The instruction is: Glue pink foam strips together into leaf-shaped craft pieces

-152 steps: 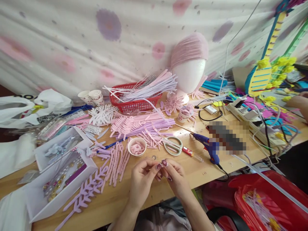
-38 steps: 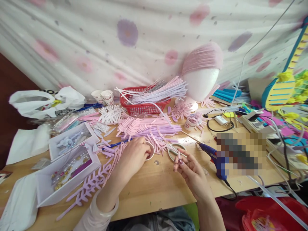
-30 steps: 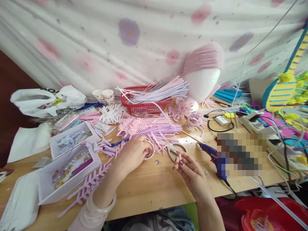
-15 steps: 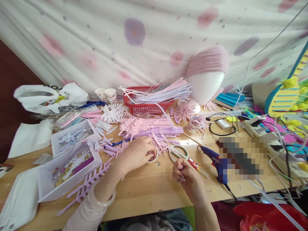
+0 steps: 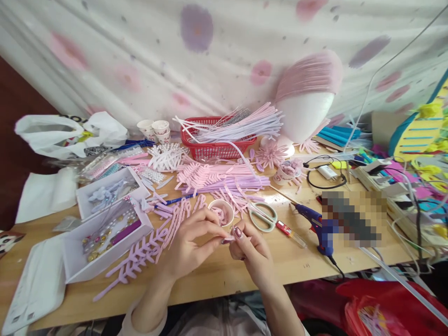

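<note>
My left hand (image 5: 194, 242) pinches a small pale pink piece (image 5: 228, 238) between thumb and fingertips, in front of the paper cup. At the other end of that piece, the thumb and fingers of my right hand (image 5: 250, 249) are closed, and the tips of both hands almost meet. Most of the piece is hidden by the fingers. Just behind the hands stands a paper cup (image 5: 227, 203) with small pink pieces in it. Scissors with pale green handles (image 5: 263, 217) lie beyond my right hand. Purple branch-shaped fuzzy stems (image 5: 131, 261) lie left of my left hand.
Right of the scissors are a small red-labelled tube (image 5: 289, 232) and a blue glue gun (image 5: 317, 224) with a cord. White boxes (image 5: 75, 261) of beads stand left. Pink and lilac stems (image 5: 224, 179), a red basket (image 5: 213, 151) and a foam head (image 5: 306, 112) are behind.
My left hand has come out of the paper cup and moved toward me, now with a small pink piece. My right hand has shifted left to meet it.
</note>
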`<state>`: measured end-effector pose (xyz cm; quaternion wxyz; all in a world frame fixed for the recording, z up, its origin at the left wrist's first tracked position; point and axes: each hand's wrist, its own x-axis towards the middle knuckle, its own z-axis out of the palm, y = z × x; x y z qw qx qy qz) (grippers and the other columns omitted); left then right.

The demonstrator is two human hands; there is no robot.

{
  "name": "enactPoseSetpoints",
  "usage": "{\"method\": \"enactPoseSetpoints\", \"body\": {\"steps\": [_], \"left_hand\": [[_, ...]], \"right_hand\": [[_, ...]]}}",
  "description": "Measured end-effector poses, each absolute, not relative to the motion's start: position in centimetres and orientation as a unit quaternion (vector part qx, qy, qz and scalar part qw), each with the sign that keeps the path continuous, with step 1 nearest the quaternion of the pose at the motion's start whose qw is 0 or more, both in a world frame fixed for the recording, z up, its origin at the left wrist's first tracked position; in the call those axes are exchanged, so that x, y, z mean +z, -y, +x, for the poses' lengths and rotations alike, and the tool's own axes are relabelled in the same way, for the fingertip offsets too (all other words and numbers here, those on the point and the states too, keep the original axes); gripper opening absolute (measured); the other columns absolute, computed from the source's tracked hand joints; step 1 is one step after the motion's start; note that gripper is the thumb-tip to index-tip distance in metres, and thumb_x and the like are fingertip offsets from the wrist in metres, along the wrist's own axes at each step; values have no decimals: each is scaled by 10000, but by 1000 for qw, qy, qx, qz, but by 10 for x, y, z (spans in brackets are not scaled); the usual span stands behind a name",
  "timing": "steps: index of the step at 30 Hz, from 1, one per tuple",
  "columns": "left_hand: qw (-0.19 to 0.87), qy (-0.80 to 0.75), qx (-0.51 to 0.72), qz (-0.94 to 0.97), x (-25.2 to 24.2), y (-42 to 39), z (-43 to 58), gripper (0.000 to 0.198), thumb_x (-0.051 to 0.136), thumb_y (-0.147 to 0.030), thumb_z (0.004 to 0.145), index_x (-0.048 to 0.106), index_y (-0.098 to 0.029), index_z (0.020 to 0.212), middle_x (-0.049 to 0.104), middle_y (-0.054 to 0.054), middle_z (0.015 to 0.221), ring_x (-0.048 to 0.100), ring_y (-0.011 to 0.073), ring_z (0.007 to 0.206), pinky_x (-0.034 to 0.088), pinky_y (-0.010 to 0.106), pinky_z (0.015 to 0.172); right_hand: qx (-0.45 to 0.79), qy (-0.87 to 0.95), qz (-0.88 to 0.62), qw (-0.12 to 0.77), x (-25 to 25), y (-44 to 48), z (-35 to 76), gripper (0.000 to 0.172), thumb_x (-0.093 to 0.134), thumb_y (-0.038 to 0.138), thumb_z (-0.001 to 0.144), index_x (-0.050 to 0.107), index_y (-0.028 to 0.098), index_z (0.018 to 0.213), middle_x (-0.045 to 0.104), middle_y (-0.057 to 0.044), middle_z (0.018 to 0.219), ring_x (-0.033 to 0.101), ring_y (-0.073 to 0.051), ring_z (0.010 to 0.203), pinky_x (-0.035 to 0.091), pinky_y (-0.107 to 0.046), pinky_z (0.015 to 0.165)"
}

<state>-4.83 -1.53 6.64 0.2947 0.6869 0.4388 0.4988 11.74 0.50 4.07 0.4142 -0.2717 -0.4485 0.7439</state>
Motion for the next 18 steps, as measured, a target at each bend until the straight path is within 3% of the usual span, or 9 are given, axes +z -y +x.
{"method": "enactPoseSetpoints", "body": {"steps": [7, 18], "left_hand": [[303, -448, 495, 680, 69, 22, -43, 92, 654, -140, 816, 679, -211, 869, 635, 26, 878, 611, 160, 852, 480, 280, 777], [357, -453, 501, 645, 64, 25, -39, 78, 611, -179, 864, 653, -200, 802, 643, 31, 810, 607, 157, 786, 479, 283, 736]], "right_hand": [[599, 586, -358, 412, 49, 2, 122, 283, 472, 405, 952, 529, 200, 765, 421, 29, 671, 367, -113, 588, 314, -250, 548], [501, 673, -373, 397, 48, 7, 126, 254, 431, 320, 975, 551, 201, 785, 489, 9, 670, 410, -136, 607, 317, -262, 570]]}}
